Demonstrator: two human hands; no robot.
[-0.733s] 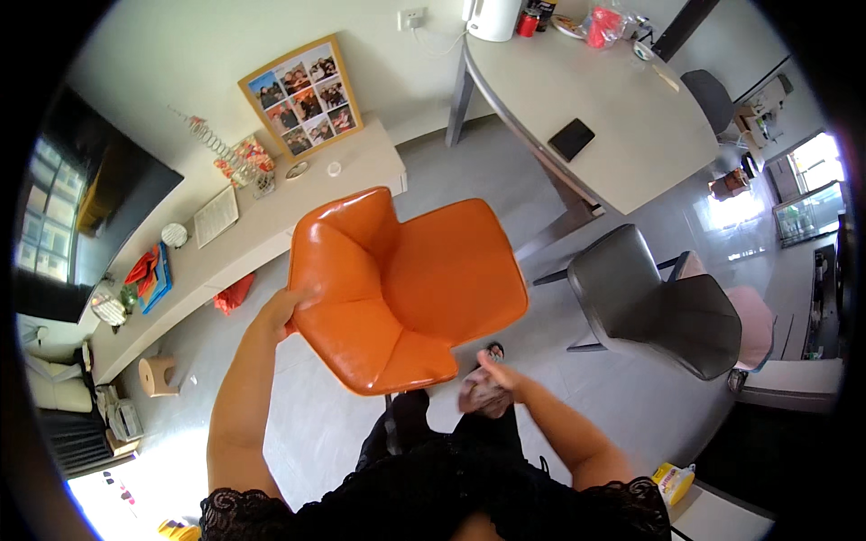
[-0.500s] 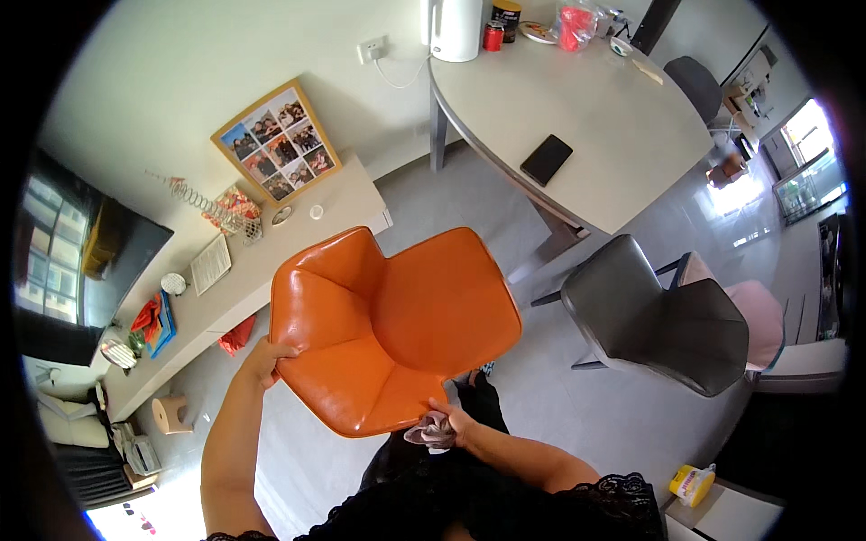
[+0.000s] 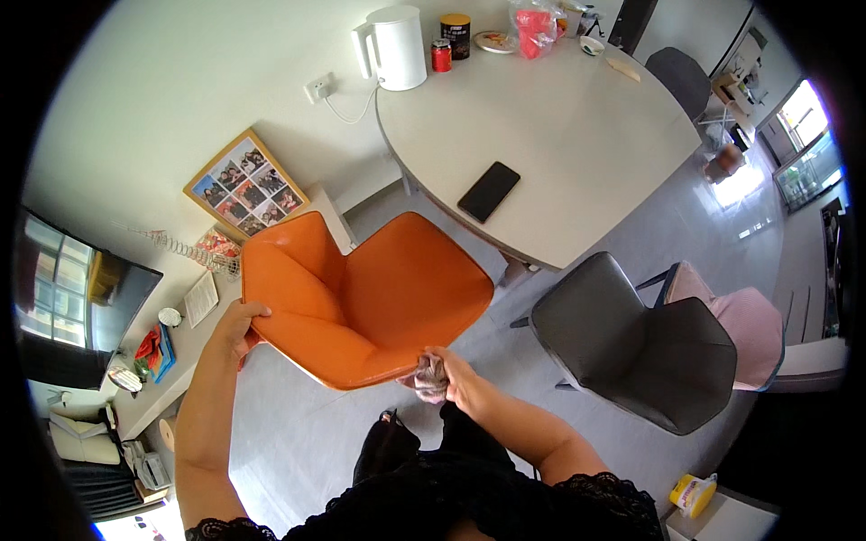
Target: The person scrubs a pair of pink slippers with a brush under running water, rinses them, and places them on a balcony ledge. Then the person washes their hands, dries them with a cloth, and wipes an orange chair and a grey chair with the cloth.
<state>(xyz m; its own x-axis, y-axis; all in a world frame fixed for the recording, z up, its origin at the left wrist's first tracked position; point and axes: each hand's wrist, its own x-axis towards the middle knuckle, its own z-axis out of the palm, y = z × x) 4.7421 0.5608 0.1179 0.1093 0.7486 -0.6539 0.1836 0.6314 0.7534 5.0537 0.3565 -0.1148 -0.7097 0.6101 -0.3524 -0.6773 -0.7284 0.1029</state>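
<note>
An orange leather-look chair [image 3: 410, 288] is in front of me, its seat facing up and its backrest toward the left and near side. My left hand [image 3: 239, 326] is closed on the backrest's left edge, thumb over the top. At the near right corner of the backrest, my right hand [image 3: 456, 374] grips the edge together with a crumpled greyish-pink cloth [image 3: 428, 377]. Its fingers are partly hidden behind the cloth. The chair's legs are out of sight under the seat.
Ahead stands a rounded table [image 3: 577, 135] with a black phone [image 3: 490, 191], a white kettle [image 3: 397, 50] and a red can [image 3: 441, 56]. A dark grey chair [image 3: 622, 338] is at the right, with a pink chair [image 3: 753, 325] behind it. A low cabinet holds a photo frame [image 3: 245, 185] on the left.
The orange chair has moved closer to the table, with both my hands still on it. My view has shifted, so the table now sits lower and further left.
</note>
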